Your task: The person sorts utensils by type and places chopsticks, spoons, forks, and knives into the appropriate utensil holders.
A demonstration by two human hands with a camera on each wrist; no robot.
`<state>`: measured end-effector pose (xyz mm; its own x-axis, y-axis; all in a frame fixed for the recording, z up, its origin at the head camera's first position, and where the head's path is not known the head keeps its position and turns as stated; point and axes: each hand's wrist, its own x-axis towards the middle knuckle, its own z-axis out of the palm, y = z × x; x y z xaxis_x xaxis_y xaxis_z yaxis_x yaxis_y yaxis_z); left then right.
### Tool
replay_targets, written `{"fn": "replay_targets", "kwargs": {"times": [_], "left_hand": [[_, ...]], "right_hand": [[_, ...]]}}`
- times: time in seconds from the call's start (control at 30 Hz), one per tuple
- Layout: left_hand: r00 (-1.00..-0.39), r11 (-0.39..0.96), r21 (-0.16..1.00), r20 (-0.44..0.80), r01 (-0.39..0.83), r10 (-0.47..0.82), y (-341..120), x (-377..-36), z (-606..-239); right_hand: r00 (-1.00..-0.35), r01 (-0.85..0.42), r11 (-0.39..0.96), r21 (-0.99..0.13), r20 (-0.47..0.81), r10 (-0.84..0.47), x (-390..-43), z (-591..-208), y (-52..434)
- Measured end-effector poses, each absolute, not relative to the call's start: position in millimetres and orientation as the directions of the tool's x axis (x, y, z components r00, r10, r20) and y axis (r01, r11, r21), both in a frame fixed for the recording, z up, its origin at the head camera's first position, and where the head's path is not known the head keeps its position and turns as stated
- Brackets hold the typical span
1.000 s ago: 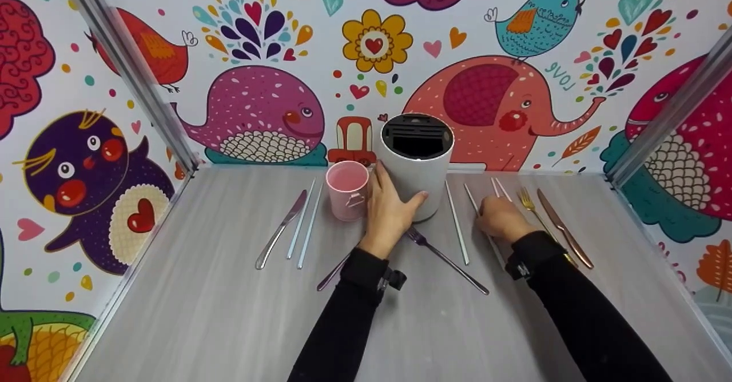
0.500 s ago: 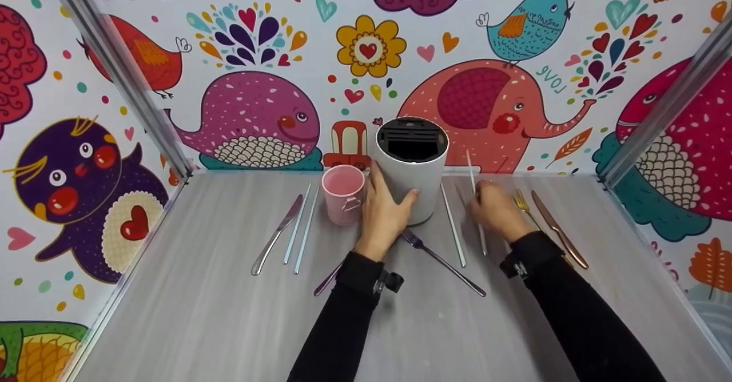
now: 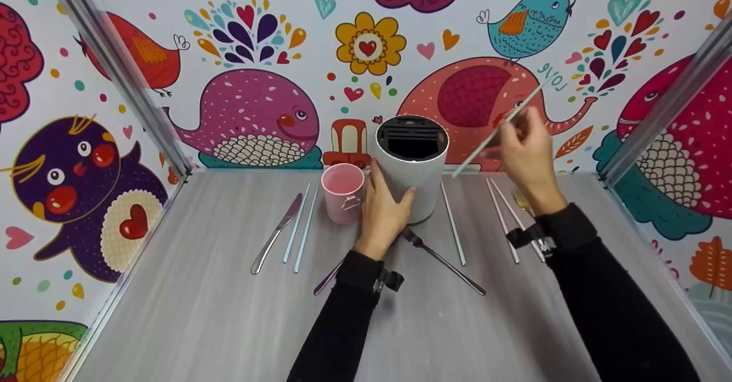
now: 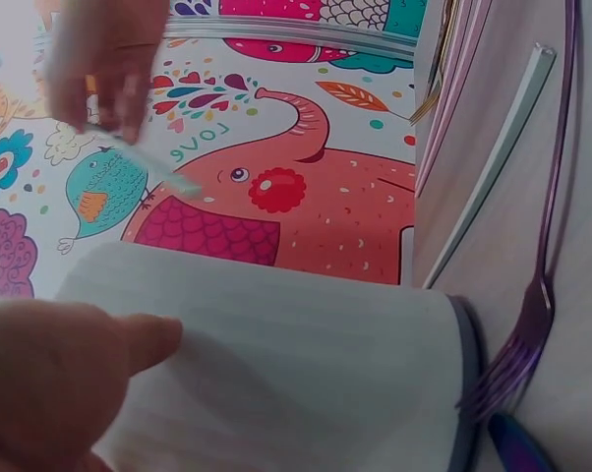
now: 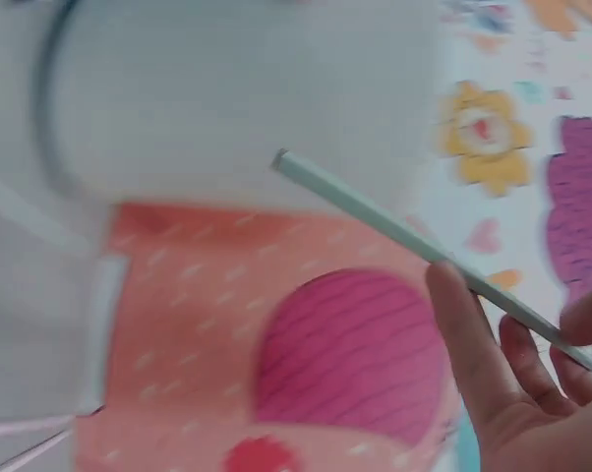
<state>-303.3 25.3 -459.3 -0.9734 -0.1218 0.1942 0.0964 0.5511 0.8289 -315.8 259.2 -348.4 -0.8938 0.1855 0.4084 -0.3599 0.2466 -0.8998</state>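
Note:
The left hand (image 3: 384,216) holds the side of a white cylindrical cutlery holder (image 3: 426,184) with a black slotted top. In the left wrist view the left thumb (image 4: 153,339) lies against its wall. The right hand (image 3: 526,153) is raised to the right of the holder and pinches a pale green chopstick (image 3: 486,143). This chopstick slants, its lower end toward the holder; in the right wrist view that tip (image 5: 296,167) overlaps the white wall. A matching green chopstick (image 3: 453,225) lies on the table beside the holder.
A pink cup (image 3: 343,202) stands left of the holder. Further left lie two blue chopsticks (image 3: 297,222) and a silver knife (image 3: 277,233). A purple fork (image 3: 446,259) lies in front; pink chopsticks (image 3: 503,222) and a partly hidden gold fork (image 3: 521,200) lie right. Patterned walls surround the table.
The right hand has lifted the green chopstick from the table, up and to the right, and the chopstick has tilted. The left hand stays on the holder.

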Motion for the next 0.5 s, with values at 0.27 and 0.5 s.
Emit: {"fn": "replay_targets", "kwargs": {"times": [0.27, 0.5], "left_hand": [[-0.971, 0.555, 0.824, 0.211, 0.115, -0.112, 23, -303, -459], [-0.971, 0.543, 0.832, 0.211, 0.117, -0.114, 22, -302, -458]], "right_hand": [[-0.809, -0.539, 0.15, -0.829, 0.559, 0.184, -293, -295, 224], [-0.773, -0.571, 0.322, -0.755, 0.626, 0.099, -302, -307, 208]]}}
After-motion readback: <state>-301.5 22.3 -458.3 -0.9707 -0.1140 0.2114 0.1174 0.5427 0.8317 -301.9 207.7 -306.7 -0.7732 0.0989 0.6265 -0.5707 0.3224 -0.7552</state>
